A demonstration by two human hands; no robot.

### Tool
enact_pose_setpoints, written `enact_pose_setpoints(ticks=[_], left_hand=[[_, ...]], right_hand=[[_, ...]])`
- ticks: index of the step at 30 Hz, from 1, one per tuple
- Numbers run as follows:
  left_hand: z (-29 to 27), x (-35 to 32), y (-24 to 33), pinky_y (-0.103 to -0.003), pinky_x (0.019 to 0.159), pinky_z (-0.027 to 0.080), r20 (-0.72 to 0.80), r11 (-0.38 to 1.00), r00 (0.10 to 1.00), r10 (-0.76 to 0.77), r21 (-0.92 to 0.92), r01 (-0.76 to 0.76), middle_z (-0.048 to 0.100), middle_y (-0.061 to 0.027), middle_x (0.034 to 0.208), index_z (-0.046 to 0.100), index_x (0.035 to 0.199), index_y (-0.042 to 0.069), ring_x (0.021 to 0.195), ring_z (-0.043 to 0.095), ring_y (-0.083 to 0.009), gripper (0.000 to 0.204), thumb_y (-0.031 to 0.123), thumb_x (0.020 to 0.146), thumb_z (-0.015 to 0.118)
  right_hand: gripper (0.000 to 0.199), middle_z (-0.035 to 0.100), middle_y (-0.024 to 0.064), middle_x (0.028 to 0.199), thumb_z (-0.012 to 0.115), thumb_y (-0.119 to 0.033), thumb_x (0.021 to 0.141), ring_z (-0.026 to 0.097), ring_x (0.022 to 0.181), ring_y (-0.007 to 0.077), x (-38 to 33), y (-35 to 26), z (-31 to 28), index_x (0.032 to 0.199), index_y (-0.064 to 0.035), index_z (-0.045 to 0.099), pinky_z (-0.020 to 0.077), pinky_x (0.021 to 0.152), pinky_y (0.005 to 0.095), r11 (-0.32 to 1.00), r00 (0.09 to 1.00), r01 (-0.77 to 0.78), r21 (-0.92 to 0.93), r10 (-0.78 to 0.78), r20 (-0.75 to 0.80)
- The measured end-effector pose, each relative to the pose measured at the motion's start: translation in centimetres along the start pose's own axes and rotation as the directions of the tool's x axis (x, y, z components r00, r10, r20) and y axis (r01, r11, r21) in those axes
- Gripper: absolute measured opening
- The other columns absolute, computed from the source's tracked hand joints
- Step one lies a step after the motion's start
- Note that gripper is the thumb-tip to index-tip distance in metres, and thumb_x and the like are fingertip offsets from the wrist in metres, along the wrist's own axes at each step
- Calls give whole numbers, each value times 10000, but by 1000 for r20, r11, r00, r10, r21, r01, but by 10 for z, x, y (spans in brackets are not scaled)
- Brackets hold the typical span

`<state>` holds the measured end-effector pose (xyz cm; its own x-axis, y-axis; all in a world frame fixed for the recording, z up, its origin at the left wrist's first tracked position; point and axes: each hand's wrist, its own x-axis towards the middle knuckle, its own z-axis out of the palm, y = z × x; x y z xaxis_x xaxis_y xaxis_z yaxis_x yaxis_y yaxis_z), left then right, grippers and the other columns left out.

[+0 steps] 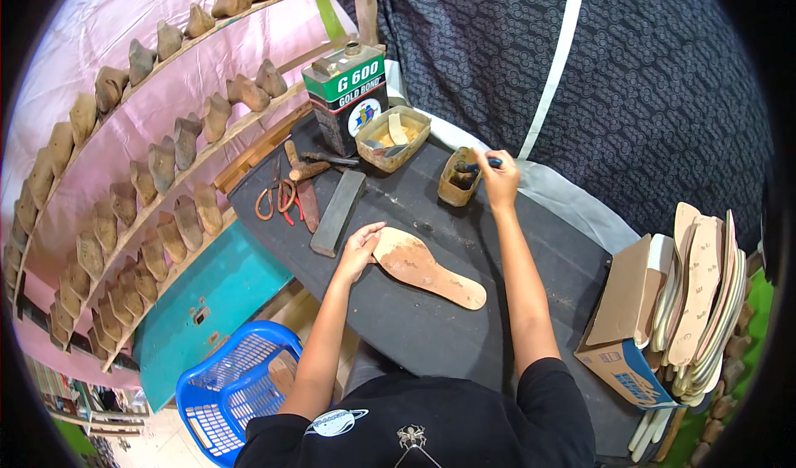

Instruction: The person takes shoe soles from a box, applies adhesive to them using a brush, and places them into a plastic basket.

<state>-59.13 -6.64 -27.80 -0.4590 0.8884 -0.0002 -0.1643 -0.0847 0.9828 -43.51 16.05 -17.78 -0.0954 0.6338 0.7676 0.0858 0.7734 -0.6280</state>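
Note:
A tan shoe insole [439, 279] lies at a slant above the dark table, its wider end patched with a brownish, wet-looking coating. My left hand [360, 251] grips that wider end by its left edge. Farther off and to the right, my right hand [501, 181] is closed round a brush with a dark blue handle [495, 162]. The brush's lower end dips into a small, stained, open container [453, 194] with dark stuff inside; its tip is hidden there.
Left of the insole lie a grey rectangular block [338, 213], scissors [286, 194] and a hammer [308, 170]. Behind them stand a green-and-black metal can [342, 107] and a tub [380, 158] of scraps. A cardboard box [618, 302] with stacked insoles [696, 302] sits right; a blue basket [217, 368] stands lower left.

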Motion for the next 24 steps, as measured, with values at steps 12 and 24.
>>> enact_pose_setpoints(ticks=[12, 24], left_hand=[[1, 0, 0, -199, 579, 493, 13, 1000, 1000, -1, 7, 1, 559, -26, 981, 463, 1149, 44, 793, 563, -71, 340, 227, 862, 466], [2, -3, 3, -202, 590, 489, 7, 1000, 1000, 2, -7, -2, 562, -28, 951, 463, 1145, 39, 786, 560, -76, 327, 217, 871, 453]], right_hand=[[284, 572, 86, 662, 668, -287, 684, 566, 599, 259, 7, 24, 15, 630, -20, 587, 437, 545, 325, 976, 995, 61, -210, -42, 93], [221, 531, 6, 576, 661, -168, 738, 482, 444, 70, 7, 1, -10, 627, 2, 575, 341, 365, 198, 945, 949, -210, 251, 259, -180]])
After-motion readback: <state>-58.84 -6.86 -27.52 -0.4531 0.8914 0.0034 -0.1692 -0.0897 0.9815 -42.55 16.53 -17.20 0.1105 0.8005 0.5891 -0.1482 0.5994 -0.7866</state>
